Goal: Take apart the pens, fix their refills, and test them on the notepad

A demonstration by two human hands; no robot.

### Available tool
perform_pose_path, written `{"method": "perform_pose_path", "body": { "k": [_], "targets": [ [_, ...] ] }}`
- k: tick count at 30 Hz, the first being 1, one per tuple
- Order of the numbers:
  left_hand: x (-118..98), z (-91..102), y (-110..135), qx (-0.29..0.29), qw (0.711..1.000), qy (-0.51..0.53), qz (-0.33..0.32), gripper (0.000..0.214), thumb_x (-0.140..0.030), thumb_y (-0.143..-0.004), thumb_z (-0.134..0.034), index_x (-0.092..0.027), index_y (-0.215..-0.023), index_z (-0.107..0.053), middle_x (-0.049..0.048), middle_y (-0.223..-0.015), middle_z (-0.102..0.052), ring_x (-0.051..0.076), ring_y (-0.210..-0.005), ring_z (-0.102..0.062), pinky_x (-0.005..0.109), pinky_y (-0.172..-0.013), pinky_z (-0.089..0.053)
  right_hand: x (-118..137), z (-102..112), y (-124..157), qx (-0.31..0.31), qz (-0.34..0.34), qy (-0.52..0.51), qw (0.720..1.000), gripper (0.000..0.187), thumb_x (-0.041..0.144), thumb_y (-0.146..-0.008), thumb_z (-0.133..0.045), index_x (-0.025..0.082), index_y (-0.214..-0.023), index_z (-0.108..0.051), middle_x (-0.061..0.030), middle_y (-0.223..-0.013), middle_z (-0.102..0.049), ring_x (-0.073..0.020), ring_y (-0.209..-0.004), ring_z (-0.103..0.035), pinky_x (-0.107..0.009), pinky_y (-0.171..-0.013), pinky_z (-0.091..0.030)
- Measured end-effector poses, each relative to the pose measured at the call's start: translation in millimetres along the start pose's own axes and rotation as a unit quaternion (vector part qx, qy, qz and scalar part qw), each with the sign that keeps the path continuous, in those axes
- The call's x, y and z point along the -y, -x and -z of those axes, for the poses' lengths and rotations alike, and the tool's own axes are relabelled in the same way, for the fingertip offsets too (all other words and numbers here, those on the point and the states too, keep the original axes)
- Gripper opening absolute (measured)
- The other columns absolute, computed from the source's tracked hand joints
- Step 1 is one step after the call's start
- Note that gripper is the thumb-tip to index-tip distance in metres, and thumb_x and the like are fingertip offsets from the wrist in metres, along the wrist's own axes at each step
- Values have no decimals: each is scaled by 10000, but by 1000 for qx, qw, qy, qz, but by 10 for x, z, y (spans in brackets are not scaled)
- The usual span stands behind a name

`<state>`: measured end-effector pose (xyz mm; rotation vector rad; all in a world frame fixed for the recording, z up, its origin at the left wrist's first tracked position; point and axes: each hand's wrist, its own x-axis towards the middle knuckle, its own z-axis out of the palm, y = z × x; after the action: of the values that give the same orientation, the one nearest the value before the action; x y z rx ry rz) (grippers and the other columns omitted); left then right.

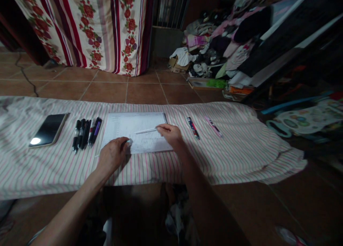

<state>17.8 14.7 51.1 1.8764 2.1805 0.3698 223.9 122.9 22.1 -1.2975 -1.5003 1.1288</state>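
the left hand (113, 152) pinches a small pale piece (129, 142), too blurred to name, over a spiral notebook (134, 119); just beyond, the right hand (170, 134) grips a thin whitish stick (144, 131) slanting above it. dark pens (85, 133) lie left of the notebook, a phone (49, 129) farther left, on striped cloth (235, 142). beyond hangs a flowered curtain (104, 28).

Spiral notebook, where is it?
In the head view, the spiral notebook lies near centre, between the pen cluster on its left and the patterned pen on its right.
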Motion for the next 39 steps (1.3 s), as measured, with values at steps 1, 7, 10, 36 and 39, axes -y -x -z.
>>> {"method": "perform_pose_path", "body": {
  "k": [1,7,10,36,39],
  "targets": [
    [0,-4,-1,-2,1000,0,1,323,-304,-878,-420,-181,-1105,-615,97,-1017,-694,239,-953,-634,311,-768,-455,-6,-17,-7,-7,3,2,1000,262,344,-633,-600,140,-758,-706,1,-551,-598,-109,-521,-515,-220,-514,-405],
    [-15,-17,-11,4,1000,13,-4,325,-304,-882,-408,-192,-1105,-616,82,-1002,-701,233,-935,-639,312,-756,-457,-82,-164,-41,-16,41,52,998,255,367,-693,-575,175,-788,-712,-12,-621,-660,-141,-586,-592,-229,-550,-441],
    [-42,-6,-5,6,1000,21,-8,325,-294,-884,-409,-178,-1109,-613,87,-1007,-697,233,-944,-635,310,-763,-455,-114,-246,-50,-24,61,89,994,221,354,-730,-566,203,-799,-712,-13,-709,-699,-157,-675,-634,-241,-633,-475],
    [-16,-11,27,-4,999,31,-13,314,-286,-882,-406,-181,-1101,-604,79,-1006,-693,211,-920,-636,301,-781,-459,-116,-373,-68,-53,96,198,974,195,180,-760,-539,194,-871,-699,-57,-889,-720,-180,-828,-656,-288,-803,-484],
    [-16,-20,23,-5,999,34,-16,310,-282,-880,-408,-184,-1099,-604,76,-1003,-694,206,-896,-642,299,-775,-461,-116,-358,-74,-48,87,193,976,214,178,-758,-525,184,-884,-697,-56,-856,-719,-179,-808,-656,-288,-785,-490]
  ]
}}
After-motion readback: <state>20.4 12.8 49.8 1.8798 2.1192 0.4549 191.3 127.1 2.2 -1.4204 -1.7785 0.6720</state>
